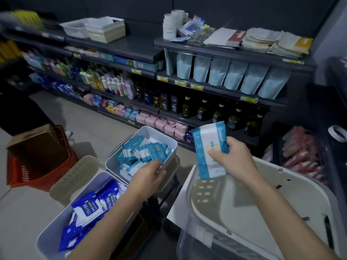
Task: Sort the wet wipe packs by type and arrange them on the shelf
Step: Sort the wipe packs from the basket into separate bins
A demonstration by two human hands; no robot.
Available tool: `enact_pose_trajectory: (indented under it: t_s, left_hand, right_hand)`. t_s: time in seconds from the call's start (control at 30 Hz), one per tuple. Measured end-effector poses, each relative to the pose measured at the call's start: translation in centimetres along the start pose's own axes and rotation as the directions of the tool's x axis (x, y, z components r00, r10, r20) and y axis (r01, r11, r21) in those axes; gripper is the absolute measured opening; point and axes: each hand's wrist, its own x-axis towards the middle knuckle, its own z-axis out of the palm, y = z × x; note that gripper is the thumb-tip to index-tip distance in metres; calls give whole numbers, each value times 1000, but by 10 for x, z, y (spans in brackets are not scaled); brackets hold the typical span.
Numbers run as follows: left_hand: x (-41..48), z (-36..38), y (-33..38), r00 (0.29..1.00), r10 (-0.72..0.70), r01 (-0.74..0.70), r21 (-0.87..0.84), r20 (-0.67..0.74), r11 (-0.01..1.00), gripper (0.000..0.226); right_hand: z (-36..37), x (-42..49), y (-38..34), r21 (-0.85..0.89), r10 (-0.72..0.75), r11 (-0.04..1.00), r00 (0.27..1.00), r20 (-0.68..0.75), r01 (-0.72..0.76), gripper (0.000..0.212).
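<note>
Sorting under way: the right hand [232,158] pinches a light-blue-and-white wet wipe pack [208,147] in its fingers while the left hand [148,174], fingers curled, reaches into the white plastic bin [169,139] of matching packs, none visibly shelved yet.

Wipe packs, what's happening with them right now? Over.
Right hand grips one light-blue pack. Left hand reaches into light-blue bin. Dark-blue packs binned separately. Nothing blocking.
</note>
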Motion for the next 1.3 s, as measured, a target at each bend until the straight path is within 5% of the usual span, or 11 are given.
enact_pose_trajectory:
  t_s: [0.2, 0.33, 0.47, 0.57, 0.67, 0.77, 0.9, 1.03, 1.13, 1.3]
  left_hand:
    - [-49, -40, -96, 966, -242, 242, -16, -89, 970, 18]
    - [-88, -51, -165, 899, -434, 435, 7, -63, 900, 13]
    - [-123, -44, -204, 856, -513, 515, 9, -63, 857, 19]
    - [-149, -35, -233, 817, -575, 575, -13, -41, 818, 17]
    - [-172, -29, -258, 750, -661, 660, -47, -16, 750, 5]
    - [-190, -26, -269, 719, -691, 689, -51, -78, 723, 16]
    - [-207, -26, -265, 615, -755, 756, -103, -228, 646, 44]
    - [-221, -20, -278, 479, -851, 818, -243, -215, 522, 68]
    - [-225, -9, -284, 387, -919, 832, -401, -78, 384, 60]
    - [-221, 8, -295, 390, -918, 807, -509, 78, 299, 35]
  right_hand:
    - [115, 31, -15, 290, 258, 892, 917, 303, -347, 17]
    - [201, 62, 10, 149, 438, 845, 825, 356, -513, 27]
    - [266, 117, 95, -45, 473, 877, 846, 247, -478, 41]
    - [290, 95, 67, -44, 488, 871, 851, 193, -490, 37]
    - [299, 71, 63, -427, 358, 859, 928, 104, -283, 37]
    - [316, 43, 67, -553, 148, 832, 949, 278, 32, 38]
    - [354, 18, 78, -578, 95, 773, 853, 514, 262, 26]
    - [369, 9, 91, -671, 161, 697, 857, 490, 253, 22]
    - [365, -1, 100, -698, 148, 684, 896, 418, 213, 17]
    - [360, -9, 115, -653, 226, 757, 947, 227, -24, 27]
